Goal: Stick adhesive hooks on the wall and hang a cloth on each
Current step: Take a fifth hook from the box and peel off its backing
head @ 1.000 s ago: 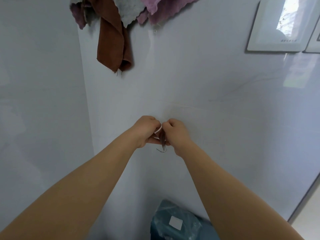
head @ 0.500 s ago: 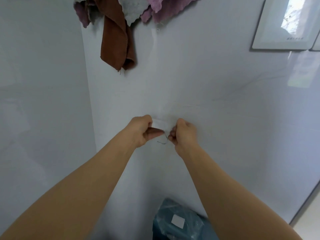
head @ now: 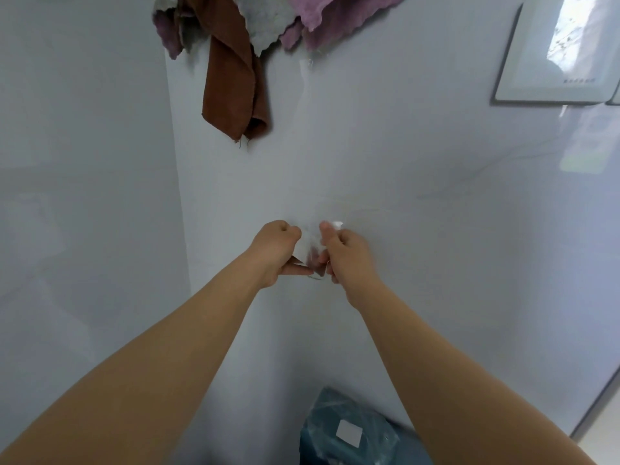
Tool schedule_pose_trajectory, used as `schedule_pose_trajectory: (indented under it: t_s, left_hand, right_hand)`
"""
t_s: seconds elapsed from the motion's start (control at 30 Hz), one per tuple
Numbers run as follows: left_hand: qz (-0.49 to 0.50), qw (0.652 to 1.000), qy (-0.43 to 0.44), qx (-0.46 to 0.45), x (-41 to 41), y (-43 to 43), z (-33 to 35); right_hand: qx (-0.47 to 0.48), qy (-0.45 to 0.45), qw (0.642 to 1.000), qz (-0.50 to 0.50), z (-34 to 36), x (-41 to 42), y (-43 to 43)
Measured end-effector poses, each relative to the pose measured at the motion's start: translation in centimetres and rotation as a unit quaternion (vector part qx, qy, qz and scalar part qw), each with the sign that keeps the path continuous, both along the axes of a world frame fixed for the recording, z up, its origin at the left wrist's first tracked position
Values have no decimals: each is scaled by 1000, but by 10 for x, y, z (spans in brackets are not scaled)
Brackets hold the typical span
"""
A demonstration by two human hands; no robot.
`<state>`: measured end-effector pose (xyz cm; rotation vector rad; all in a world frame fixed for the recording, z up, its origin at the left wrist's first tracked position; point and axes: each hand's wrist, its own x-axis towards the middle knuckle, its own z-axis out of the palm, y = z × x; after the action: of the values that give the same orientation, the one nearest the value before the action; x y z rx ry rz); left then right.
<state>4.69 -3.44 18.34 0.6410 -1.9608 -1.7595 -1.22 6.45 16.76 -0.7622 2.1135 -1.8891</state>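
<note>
Two faces of a pale, glossy wall met at a corner left of centre and filled nearly the whole view. Both bare forearms reached up from the bottom edge toward the right-hand face.

Along the top edge hung a bunch of cloths against the wall: a brown cloth dropped lowest, a grey cloth lay just to its right, and a purple cloth spread further right. What they hung from was hidden.

A white picture frame sat on the wall in the upper right corner. At the bottom, between the forearms, lay a dark teal bag with a small white label.

The left hand and right hand were close together near the middle of the wall. The left hand, fingers curled and thumb pointing right, pinched a white sheet. The right hand's fingers were curled round the adhesive hook, a clear piece that showed glinting above the thumb. The white sheet spanned the gap between the two hands. Blur hid how much of it was joined to the hook, and whether either touched the wall could not be told. A thin wire loop hung just below the hands.
</note>
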Motion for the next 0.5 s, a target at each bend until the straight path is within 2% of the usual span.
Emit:
schedule_pose_trajectory:
  t_s: [0.07, 0.3, 0.4, 0.5]
  left_hand:
    - [7, 1000, 1, -15, 0, 1, -1]
    - [30, 999, 14, -35, -2, 2, -4]
    - [22, 999, 19, -38, -3, 3, -7]
    - [23, 999, 31, 2, -4, 2, -10]
  right_hand:
    - [27, 36, 999, 12, 1, 5, 0]
    - [31, -14, 999, 40, 0, 1, -2]
    - [39, -13, 999, 12, -3, -3, -6]
    - [3, -39, 999, -33, -7, -9, -12]
